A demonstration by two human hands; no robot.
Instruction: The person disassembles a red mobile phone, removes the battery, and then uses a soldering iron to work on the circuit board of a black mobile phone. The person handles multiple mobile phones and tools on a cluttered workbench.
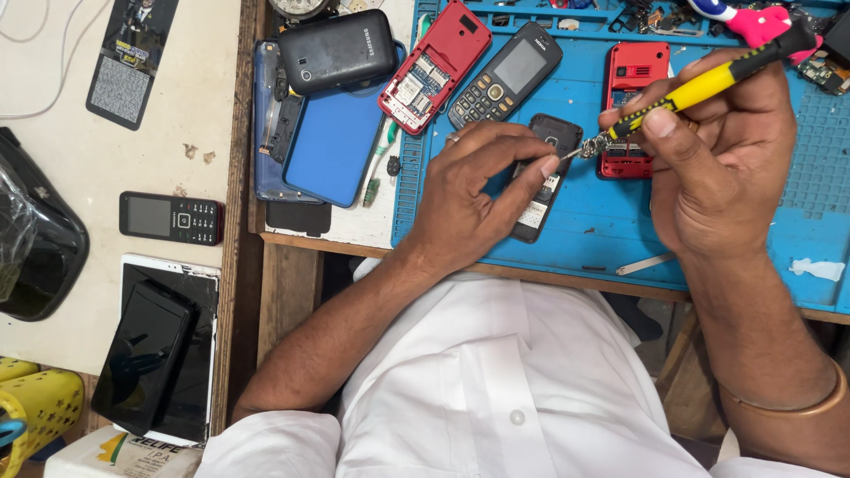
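Two hands work over a blue mat (620, 230) that covers the right part of a wooden bench, its near edge running just past the person's white shirt (496, 381). On the mat lies a black phone (544, 181) with its back open, long axis running from near-left to far-right, its far end pointing away from the person. The left hand (474, 199) is clamped on this phone, fingers curled over its left side and the thumb pressing near the middle. The right hand (726, 168) is closed around a yellow screwdriver (699, 88), which slants from far-right down to near-left, its metal tip meeting the phone's far part. Just right of the tip sits a red shell (633, 106); left of the hands lie a grey keypad phone (505, 75) and another red shell (434, 66). Bare mat stays open near the phone and to the right of the right wrist, where a small metal strip (645, 264) lies.
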